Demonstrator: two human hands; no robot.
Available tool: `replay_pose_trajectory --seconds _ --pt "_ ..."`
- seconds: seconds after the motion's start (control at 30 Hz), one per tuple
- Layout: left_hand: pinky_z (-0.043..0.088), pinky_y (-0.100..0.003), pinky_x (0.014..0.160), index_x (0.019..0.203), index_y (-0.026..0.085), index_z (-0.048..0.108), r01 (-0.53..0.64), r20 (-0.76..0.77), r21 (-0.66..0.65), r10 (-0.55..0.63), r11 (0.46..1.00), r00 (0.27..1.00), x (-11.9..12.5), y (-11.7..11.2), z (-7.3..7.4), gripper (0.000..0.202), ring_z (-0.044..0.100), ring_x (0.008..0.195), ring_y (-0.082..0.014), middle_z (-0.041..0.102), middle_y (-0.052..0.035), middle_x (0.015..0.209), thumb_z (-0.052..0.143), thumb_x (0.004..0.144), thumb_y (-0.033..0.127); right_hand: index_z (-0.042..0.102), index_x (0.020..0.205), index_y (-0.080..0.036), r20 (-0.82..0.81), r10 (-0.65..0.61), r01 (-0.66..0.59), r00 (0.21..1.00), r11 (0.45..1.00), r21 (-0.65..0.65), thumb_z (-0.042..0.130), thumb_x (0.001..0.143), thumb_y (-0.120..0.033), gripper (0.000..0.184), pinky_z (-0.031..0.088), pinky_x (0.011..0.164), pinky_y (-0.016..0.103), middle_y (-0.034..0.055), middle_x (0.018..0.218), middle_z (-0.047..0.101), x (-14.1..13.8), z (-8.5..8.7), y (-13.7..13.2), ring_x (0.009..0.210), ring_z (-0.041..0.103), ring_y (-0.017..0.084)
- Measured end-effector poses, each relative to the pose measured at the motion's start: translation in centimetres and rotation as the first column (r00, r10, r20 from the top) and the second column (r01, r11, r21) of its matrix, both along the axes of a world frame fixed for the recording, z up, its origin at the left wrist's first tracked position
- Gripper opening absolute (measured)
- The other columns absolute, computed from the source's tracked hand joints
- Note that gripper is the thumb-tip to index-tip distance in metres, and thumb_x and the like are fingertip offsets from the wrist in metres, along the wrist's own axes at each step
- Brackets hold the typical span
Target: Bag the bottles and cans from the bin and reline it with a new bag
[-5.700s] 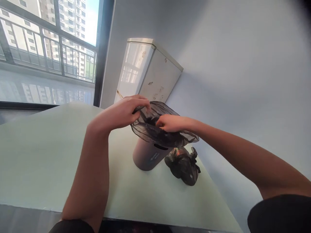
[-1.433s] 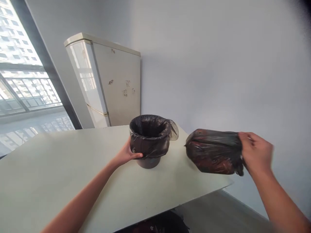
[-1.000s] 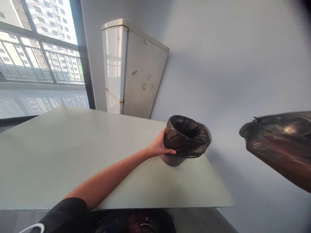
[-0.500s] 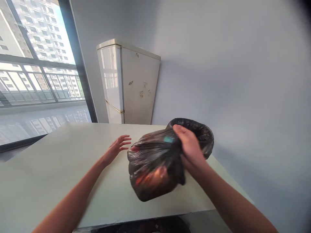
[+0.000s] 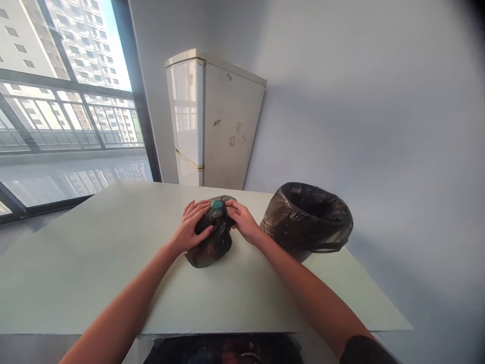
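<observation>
The left hand (image 5: 191,228) lay wide-fingered over the stuffed black plastic bag (image 5: 208,252) on the table (image 5: 102,253), likely steadying it while the right hand (image 5: 243,218) pinched its gathered plastic, left of the lined bin (image 5: 290,227).

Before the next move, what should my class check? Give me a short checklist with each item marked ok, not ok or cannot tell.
1. Left hand steadying the filled bag: ok, its fingers are spread over it.
2. Right hand free: not ok, its fingers are at the bag.
3. Filled bag apart from the lined bin: ok, bare table shows between them.
4. Bin's mouth open: ok, the liner is spread around it.
5. Filled bag tied tightly: cannot tell.
6. Green cap covered by the bag's film: cannot tell.
</observation>
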State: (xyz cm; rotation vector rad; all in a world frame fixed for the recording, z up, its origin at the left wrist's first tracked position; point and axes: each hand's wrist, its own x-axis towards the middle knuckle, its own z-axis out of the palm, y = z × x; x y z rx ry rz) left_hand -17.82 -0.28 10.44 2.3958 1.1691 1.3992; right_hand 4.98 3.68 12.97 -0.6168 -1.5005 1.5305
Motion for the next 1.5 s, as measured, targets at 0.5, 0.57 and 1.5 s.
replay_pose_trajectory --seconds 0.5,0.57,1.5 --pt "0.055 -0.039 0.090 0.103 0.023 0.072 -0.222 0.423 -0.157 0.268 0.962 0.865 2.1 -0.5 -2.0 0.030 0.068 0.097 -0.0248 0.072 -0.0061 0.101 0.059 0.103 0.050 0.071 0.135 -0.029 -0.115 0.009 0.034 0.993 0.929 0.370 0.083 0.090 -0.040 0.048 0.046 0.113 0.048 0.0118 0.134 0.066 5.2 -3.7 -3.0 0.131 0.059 0.031" --pt "0.053 -0.034 0.079 0.104 0.022 0.068 -0.172 0.486 -0.244 0.274 0.954 0.830 2.0 -0.3 -2.2 0.034 0.065 0.086 -0.0218 0.070 -0.0034 0.094 0.059 0.103 0.054 0.071 0.130 -0.030 -0.203 -0.046 0.114 0.978 0.935 0.337 0.083 0.091 -0.038 0.042 0.049 0.107 0.047 0.0105 0.126 0.068 5.1 -3.4 -3.3 0.122 0.062 0.029" --pt "0.054 -0.031 0.075 0.087 0.020 0.072 -0.074 0.423 -0.164 0.138 0.984 0.896 2.2 2.1 -4.0 0.024 0.062 0.089 -0.0203 0.063 -0.0064 0.102 0.074 0.095 0.042 0.067 0.082 -0.022 -0.208 -0.212 0.239 0.955 0.964 0.114 0.076 0.087 -0.045 0.026 0.036 0.065 0.030 -0.0016 0.070 0.055 10.0 -6.9 3.5 0.066 0.047 0.015"
